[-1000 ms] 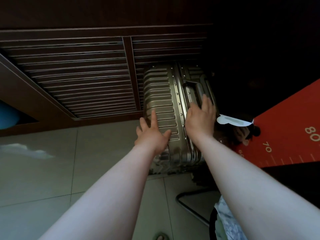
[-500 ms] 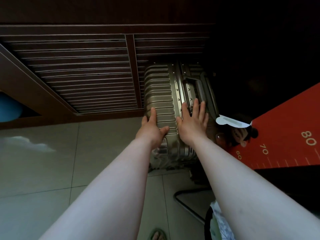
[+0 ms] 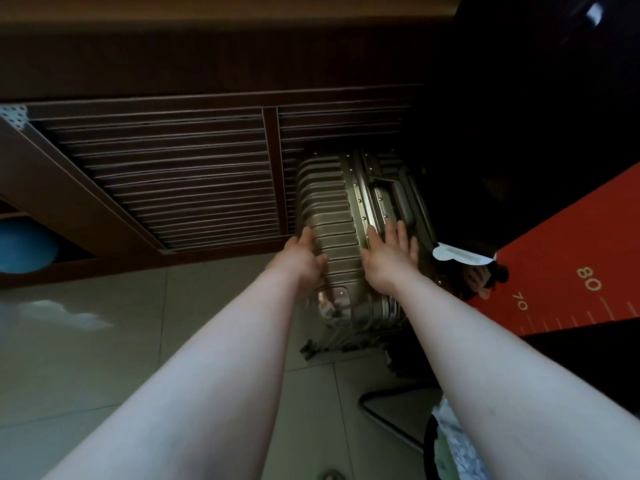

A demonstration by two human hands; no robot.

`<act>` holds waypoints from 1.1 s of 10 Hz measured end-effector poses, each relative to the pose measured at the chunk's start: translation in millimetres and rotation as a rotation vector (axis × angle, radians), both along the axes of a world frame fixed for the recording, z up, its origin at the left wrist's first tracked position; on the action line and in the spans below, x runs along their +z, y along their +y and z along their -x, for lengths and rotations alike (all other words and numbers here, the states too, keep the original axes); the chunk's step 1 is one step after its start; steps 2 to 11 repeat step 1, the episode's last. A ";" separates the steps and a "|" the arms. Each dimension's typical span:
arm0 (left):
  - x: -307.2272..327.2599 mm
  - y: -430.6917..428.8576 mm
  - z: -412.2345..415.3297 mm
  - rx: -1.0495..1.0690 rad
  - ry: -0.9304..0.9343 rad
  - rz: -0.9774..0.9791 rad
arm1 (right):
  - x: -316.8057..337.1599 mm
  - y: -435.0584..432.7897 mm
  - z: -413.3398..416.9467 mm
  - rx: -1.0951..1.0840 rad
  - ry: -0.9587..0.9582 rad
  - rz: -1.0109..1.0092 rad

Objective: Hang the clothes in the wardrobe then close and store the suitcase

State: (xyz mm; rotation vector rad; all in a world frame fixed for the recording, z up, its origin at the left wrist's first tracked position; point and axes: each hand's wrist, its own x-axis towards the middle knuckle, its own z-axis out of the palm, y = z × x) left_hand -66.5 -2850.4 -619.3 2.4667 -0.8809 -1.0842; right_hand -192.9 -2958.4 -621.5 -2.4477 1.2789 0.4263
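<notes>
The closed suitcase (image 3: 329,209) stands at 12 o'clock, beside the slatted door (image 3: 173,174). The left hand (image 3: 301,261) and right hand (image 3: 389,263) press on it with flat fingers, grasping nothing. An uneven push could skew it toward the height chart (image 3: 571,271) at 3 o'clock.

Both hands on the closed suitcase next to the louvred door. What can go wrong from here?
1. Left hand and right hand only press on the suitcase; neither grips its handle, so it may tip or skew.
2. Its left edge sits close to the louvred door; a skewed push could scrape the slats.
3. The corner behind it is dark, so obstacles there cannot be ruled out.
</notes>
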 end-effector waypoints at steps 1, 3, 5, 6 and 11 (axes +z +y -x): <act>35.5 19.9 -19.7 -0.040 -0.114 0.043 | 22.2 22.2 -9.5 -0.040 -0.075 0.004; 35.5 19.9 -19.7 -0.040 -0.114 0.043 | 22.2 22.2 -9.5 -0.040 -0.075 0.004; 35.5 19.9 -19.7 -0.040 -0.114 0.043 | 22.2 22.2 -9.5 -0.040 -0.075 0.004; 35.5 19.9 -19.7 -0.040 -0.114 0.043 | 22.2 22.2 -9.5 -0.040 -0.075 0.004; 35.5 19.9 -19.7 -0.040 -0.114 0.043 | 22.2 22.2 -9.5 -0.040 -0.075 0.004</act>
